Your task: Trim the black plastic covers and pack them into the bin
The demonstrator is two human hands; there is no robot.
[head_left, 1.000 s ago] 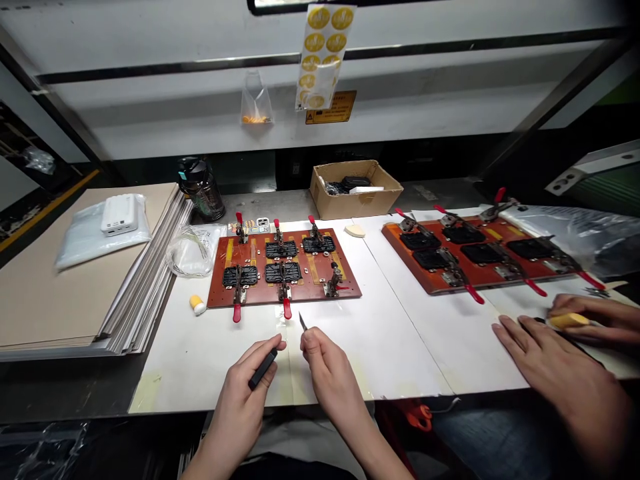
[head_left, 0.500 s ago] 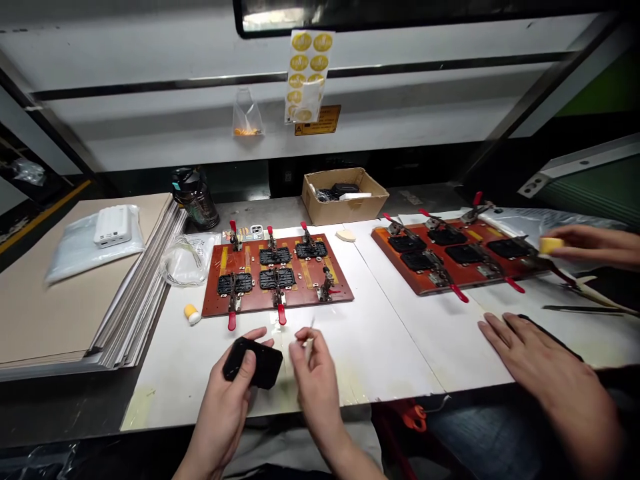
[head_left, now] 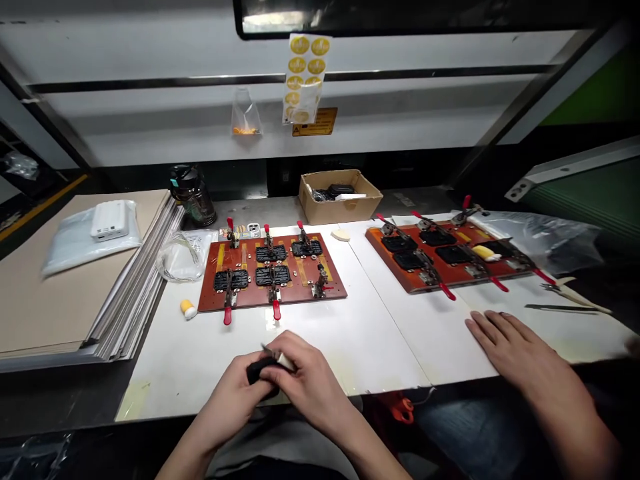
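White bench [head_left: 380, 347] runs wide under a pale metal wall, where a sheet of yellow stickers [head_left: 303, 80] hangs. At its near edge the person's left hand [head_left: 233, 393] grips a small black part [head_left: 256, 371] from below. The right hand [head_left: 306, 379] is curled over the part from the other side, pinching a thin tool [head_left: 266, 347] whose metal tip pokes out above the fingers.

Just beyond the hands lies a red-brown fixture board [head_left: 333, 290] with red-handled clamps and black pieces seated in it. A small yellow-and-white piece [head_left: 187, 309] sits by its left corner, and a clear bag [head_left: 184, 257] lies further back. A stack of cardboard sheets [head_left: 60, 307] fills the left end, with a white power bank [head_left: 109, 219] on top. A dark bottle [head_left: 193, 195] and a cardboard box [head_left: 340, 200] stand at the back.

To the right, a co-worker's hand [head_left: 510, 347] rests flat and open before a second fixture board [head_left: 400, 277]. Tweezers [head_left: 560, 308] lie nearby.
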